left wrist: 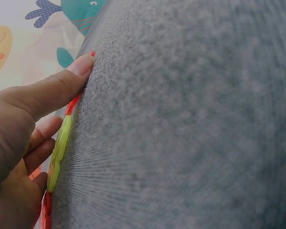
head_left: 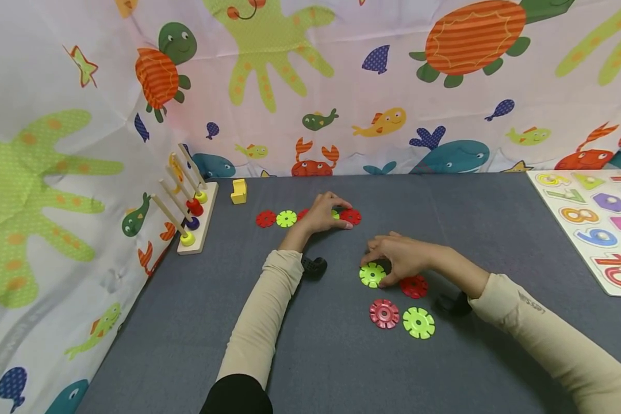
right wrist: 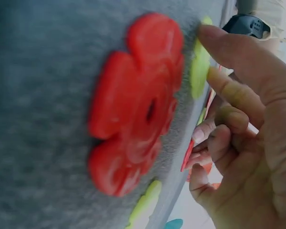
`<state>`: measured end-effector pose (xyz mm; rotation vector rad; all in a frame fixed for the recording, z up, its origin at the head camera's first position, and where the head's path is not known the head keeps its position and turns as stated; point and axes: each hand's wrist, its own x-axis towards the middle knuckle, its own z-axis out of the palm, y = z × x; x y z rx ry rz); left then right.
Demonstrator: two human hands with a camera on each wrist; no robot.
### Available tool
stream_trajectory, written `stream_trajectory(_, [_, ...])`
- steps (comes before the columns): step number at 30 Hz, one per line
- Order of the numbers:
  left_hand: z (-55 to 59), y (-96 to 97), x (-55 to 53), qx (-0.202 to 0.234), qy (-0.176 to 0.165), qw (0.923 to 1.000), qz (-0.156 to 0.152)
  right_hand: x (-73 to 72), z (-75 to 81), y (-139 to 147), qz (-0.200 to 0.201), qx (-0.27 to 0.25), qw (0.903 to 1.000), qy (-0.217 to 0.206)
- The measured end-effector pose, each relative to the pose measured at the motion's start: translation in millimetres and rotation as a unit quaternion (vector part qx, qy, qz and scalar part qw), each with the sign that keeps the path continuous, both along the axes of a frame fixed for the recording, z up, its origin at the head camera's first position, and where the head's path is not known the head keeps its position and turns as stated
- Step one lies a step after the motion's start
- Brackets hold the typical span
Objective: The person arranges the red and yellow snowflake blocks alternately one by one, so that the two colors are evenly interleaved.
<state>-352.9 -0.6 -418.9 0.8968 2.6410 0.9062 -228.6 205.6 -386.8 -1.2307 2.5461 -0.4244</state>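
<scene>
A row of red and green notched plastic discs lies at the table's middle. My left hand (head_left: pixel 321 214) arches over the row, with thumb and forefinger on opposite edges of the red disc (head_left: pixel 351 216) at its right end; the palm partly hides the discs beneath. My right hand (head_left: pixel 401 256) pinches a yellow-green disc (head_left: pixel 371 276) between thumb and forefinger, low over the table. Close beside that hand lies another red disc (right wrist: pixel 143 105), partly covered in the head view. Nearer me are a dark red disc (head_left: pixel 384 314) and a yellow-green disc (head_left: pixel 418 322).
At the left stands a wooden peg board (head_left: pixel 199 224) with coloured rings on its pegs. Next to it sits a small yellow block (head_left: pixel 239 191). A number-and-shape puzzle board (head_left: pixel 592 230) lies on the right. The printed sea-animal cloth (head_left: pixel 336 86) hangs behind the grey table (head_left: pixel 176 345).
</scene>
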Motion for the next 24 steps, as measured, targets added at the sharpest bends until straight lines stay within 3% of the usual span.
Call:
stream_trajectory(4, [-2.1,1.3,0.5,0.001,0.002,1.0,0.003,2.2,-2.7,4.7,-0.012,-0.017,0.9995,0.024])
stream_trajectory(9, [-5.0,1.4,0.0,0.002,0.0,1.0,0.009,-6.6,-5.4,14.9,-0.034,-0.056,0.9971,0.04])
stream_trajectory(16, [-4.7,0.8,-1.8,0.01,-0.002,0.9999,0.01,-30.9,-4.3,34.2,-0.081,-0.105,0.9886,0.07])
stream_trajectory(24, [-2.4,1.1,0.2,0.008,-0.003,0.9998,0.016,-68.2,-0.2,45.2,-0.183,-0.069,0.9787,0.063])
